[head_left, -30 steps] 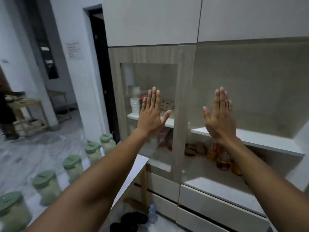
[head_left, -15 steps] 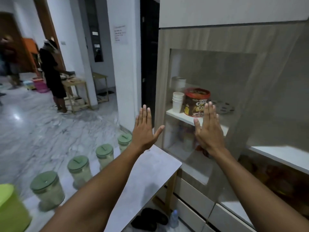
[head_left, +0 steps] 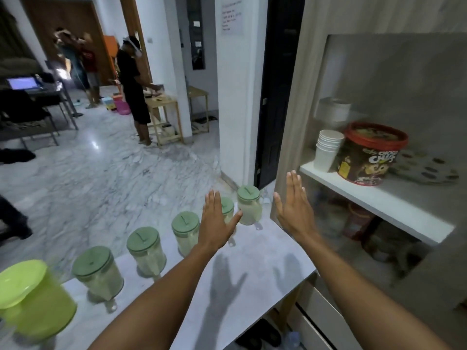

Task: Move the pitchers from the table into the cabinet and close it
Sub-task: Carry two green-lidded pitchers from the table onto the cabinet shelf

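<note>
Several clear pitchers with green lids stand in a row along the far edge of the white table [head_left: 265,269]; the nearest to the cabinet is a pitcher [head_left: 249,205], another pitcher [head_left: 145,251] stands mid-row, and one is partly hidden behind my left hand. My left hand [head_left: 217,221] hovers flat and open above the table, holding nothing. My right hand [head_left: 294,207] is raised open next to the cabinet's glass door [head_left: 394,102], which looks shut. Behind the glass, a shelf [head_left: 374,198] holds other items.
A lime-green bucket [head_left: 32,299] sits at the table's left end. On the cabinet shelf are stacked white cups [head_left: 327,150] and a red-lidded cereal tub [head_left: 371,155]. Drawers [head_left: 326,322] lie below. People stand across the marble floor, one person [head_left: 132,89] by a wooden table.
My view has swung left and down from the cabinet front to the table. Both open hands have come lower, now over the table's right end near the pitchers.
</note>
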